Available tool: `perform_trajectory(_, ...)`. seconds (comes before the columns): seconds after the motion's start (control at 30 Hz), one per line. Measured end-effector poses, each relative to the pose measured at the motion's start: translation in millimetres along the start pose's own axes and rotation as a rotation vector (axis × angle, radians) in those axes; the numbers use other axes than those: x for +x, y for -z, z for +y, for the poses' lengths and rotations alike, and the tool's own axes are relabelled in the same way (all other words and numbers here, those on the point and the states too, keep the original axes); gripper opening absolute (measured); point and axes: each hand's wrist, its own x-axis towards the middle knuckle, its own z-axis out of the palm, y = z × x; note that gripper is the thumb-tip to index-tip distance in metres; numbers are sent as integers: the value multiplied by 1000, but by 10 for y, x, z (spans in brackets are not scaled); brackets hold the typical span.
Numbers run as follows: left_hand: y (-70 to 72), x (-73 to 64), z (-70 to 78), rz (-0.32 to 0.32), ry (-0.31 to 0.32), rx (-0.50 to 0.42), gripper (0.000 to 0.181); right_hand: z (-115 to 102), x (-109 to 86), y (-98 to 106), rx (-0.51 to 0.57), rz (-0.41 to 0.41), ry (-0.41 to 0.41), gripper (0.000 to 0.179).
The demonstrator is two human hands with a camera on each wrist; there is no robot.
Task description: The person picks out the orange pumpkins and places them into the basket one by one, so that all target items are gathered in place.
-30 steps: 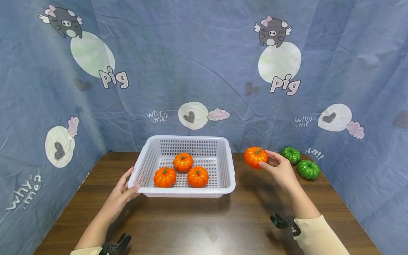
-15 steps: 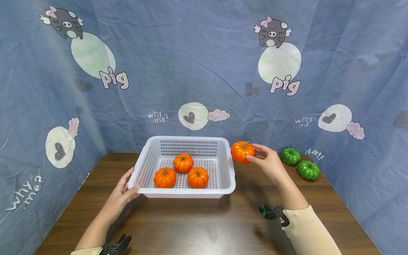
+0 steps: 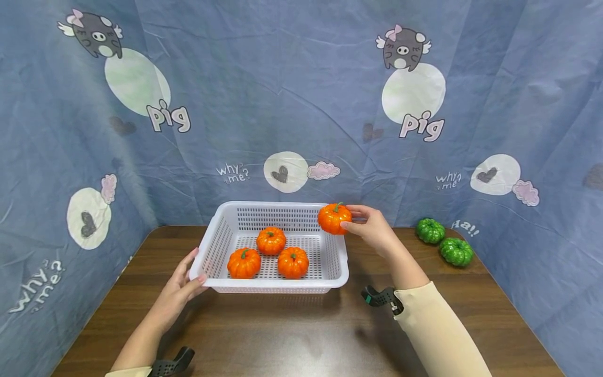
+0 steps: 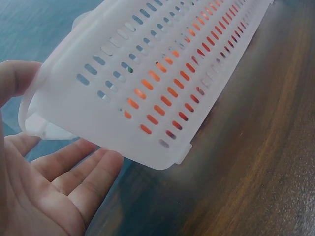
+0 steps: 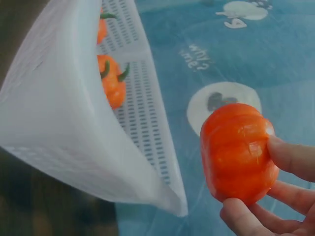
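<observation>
My right hand [image 3: 372, 229] holds a small orange pumpkin [image 3: 334, 219] by its side, over the right rear rim of a white plastic basket [image 3: 264, 282]. In the right wrist view the held pumpkin [image 5: 238, 152] sits between thumb and fingers, its stem out of sight. Three more orange pumpkins lie inside the basket: one at the rear [image 3: 270, 241], one front left [image 3: 244, 263], one front right [image 3: 293, 263]. At the basket's left front corner my left hand [image 3: 174, 290] grips the rim; the left wrist view shows its thumb above and fingers [image 4: 98, 179] below.
Two green pumpkins stand at the table's right rear, one behind [image 3: 430, 230] and one in front [image 3: 456, 252]. A blue printed cloth [image 3: 301, 94] hangs behind and along both sides of the brown wooden table [image 3: 282, 335].
My right hand has carried the orange pumpkin leftward and slightly up, from beside the basket to over its right rim. The left hand and basket have stayed in place.
</observation>
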Motion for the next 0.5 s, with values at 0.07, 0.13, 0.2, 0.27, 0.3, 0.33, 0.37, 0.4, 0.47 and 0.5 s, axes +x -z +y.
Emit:
perform_trajectory(0.07,3,1,-15,1,7,9,72,-27,42,-52,-6,-16,-11,57)
perform_trajectory(0.13,5,3,-27,4,9,15,72,-48,84,-104,-16,-30,-19,56)
perform_trajectory(0.2,7,5,-36,3,8,19,72,-60,128,-155,-31,-42,-33,55)
perform_trajectory(0.27,8,8,-42,3,5,21,72,-65,173,-200,-65,-54,-42,55)
perform_trajectory(0.3,10,9,-44,2,4,21,72,-65,197,-220,-83,-58,-48,55)
perform_trajectory(0.33,11,11,-46,1,3,20,72,-66,224,-242,-98,-62,-54,55)
perform_trajectory(0.37,13,11,-46,-1,3,18,72,-60,254,-261,-111,-69,-60,55)
perform_trajectory(0.4,13,11,-45,-1,2,18,72,-60,282,-281,-128,-73,-66,54)
perform_trajectory(0.47,16,9,-41,0,2,14,72,-67,331,-317,-148,-83,-82,54)
perform_trajectory(0.5,17,7,-38,0,4,13,72,-74,353,-335,-152,-88,-93,54)
